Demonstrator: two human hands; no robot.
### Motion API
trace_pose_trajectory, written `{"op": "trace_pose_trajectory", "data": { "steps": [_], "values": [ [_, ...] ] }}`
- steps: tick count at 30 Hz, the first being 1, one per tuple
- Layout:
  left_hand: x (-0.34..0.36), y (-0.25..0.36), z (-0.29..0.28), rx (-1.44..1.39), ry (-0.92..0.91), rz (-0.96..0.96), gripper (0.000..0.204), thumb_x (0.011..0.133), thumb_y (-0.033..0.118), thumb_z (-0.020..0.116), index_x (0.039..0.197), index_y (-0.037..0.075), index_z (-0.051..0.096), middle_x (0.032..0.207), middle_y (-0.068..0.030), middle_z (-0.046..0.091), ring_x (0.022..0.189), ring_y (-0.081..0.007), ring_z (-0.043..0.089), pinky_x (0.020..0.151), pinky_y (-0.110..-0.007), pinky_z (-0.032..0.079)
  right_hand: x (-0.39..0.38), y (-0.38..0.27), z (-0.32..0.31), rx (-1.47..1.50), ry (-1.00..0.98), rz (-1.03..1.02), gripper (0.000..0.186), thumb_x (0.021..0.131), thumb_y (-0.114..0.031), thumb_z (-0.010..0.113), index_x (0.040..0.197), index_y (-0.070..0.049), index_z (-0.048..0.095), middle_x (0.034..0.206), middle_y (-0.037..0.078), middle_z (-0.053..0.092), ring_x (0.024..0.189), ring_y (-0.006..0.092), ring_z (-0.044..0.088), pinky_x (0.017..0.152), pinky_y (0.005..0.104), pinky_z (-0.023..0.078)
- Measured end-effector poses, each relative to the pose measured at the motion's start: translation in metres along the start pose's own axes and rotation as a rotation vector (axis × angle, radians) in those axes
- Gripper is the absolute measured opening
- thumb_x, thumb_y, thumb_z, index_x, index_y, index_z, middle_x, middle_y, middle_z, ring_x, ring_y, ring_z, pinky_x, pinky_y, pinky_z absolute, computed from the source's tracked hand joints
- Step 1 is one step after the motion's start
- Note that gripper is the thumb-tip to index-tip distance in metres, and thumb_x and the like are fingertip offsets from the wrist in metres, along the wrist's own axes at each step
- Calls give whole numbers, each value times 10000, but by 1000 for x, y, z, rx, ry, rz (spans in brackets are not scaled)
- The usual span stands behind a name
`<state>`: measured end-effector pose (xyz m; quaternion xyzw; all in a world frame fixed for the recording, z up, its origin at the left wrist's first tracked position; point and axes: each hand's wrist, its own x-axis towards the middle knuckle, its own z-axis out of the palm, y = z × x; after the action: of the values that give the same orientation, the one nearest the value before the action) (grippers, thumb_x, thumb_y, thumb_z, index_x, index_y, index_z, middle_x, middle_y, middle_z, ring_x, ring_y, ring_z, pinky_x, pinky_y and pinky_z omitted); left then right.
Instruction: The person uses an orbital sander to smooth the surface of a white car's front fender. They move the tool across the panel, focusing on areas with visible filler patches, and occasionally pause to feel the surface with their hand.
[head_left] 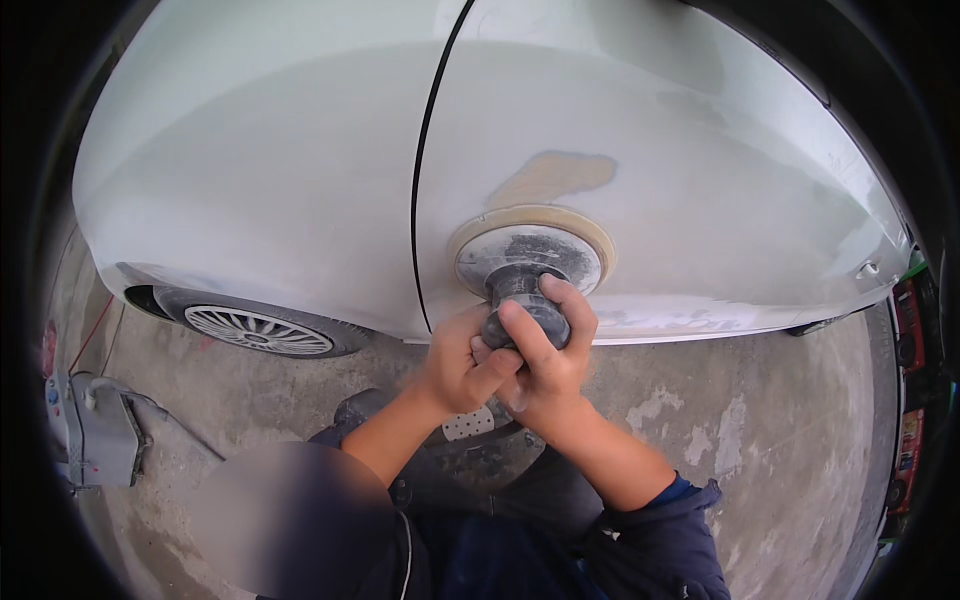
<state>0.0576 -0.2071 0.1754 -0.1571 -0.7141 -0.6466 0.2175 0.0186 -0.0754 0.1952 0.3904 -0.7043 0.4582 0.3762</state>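
Both my hands are closed on a dusty black round-pad sander (pixel 520 290) in the middle of the view. My left hand (pixel 462 365) wraps its body from the left and below; my right hand (pixel 550 365) grips the handle from the right, fingers over the top. The grey pad with a pale tan edge lies at the white car panel (pixel 730 180), just right of the dark seam between panels. A tan, dull patch (pixel 555 178) shows on the paint just above the pad. The sander's lower part is hidden by my hands and arms.
A car wheel (pixel 255 330) is at the left under the panel. A grey machine (pixel 105 440) with a hose stands at the lower left on the stained concrete floor (pixel 740 440). Red objects (pixel 910 340) line the far right edge. A blurred area covers part of the lower left.
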Motion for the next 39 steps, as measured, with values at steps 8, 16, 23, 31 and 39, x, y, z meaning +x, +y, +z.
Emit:
{"op": "trace_pose_trajectory", "data": {
  "steps": [8, 16, 23, 31, 39],
  "values": [
    [9, 8, -9, 122, 73, 71, 589, 960, 572, 631, 1050, -8, 666, 914, -151, 705, 802, -311, 700, 709, -383, 546, 23, 4, 8, 68, 40, -77, 515, 724, -139, 869, 1214, -232, 739, 1323, 214, 542, 1002, 376, 689, 782, 399, 613],
    [-26, -15, 12, 73, 145, -31, 626, 951, 598, 628, 1073, -15, 669, 905, -154, 710, 823, -305, 718, 710, -384, 547, -16, 9, 0, 42, -108, 12, 504, 725, -156, 861, 1204, -258, 743, 1299, 197, 565, 966, 354, 700, 734, 388, 615],
    [-8, -7, 2, 77, 123, 28, 618, 952, 589, 630, 1060, -19, 666, 917, -149, 714, 810, -314, 714, 708, -385, 549, -1, 16, 6, 72, -67, -75, 498, 711, -168, 861, 1190, -254, 754, 1309, 185, 563, 959, 338, 699, 756, 373, 611],
    [1, 1, -8, 178, 97, 25, 594, 944, 577, 632, 1035, -8, 672, 909, -169, 706, 795, -348, 706, 697, -395, 549, 20, 15, 12, 85, 75, -135, 520, 691, -165, 871, 1190, -253, 751, 1305, 190, 578, 923, 328, 714, 712, 363, 618],
    [-31, -14, 8, 171, 119, -58, 623, 951, 597, 616, 1037, -18, 671, 901, -176, 705, 811, -360, 708, 699, -406, 546, -30, 10, 8, 61, -61, 59, 487, 728, -193, 871, 1193, -253, 741, 1308, 182, 577, 905, 355, 723, 694, 382, 632]
  ]
}}
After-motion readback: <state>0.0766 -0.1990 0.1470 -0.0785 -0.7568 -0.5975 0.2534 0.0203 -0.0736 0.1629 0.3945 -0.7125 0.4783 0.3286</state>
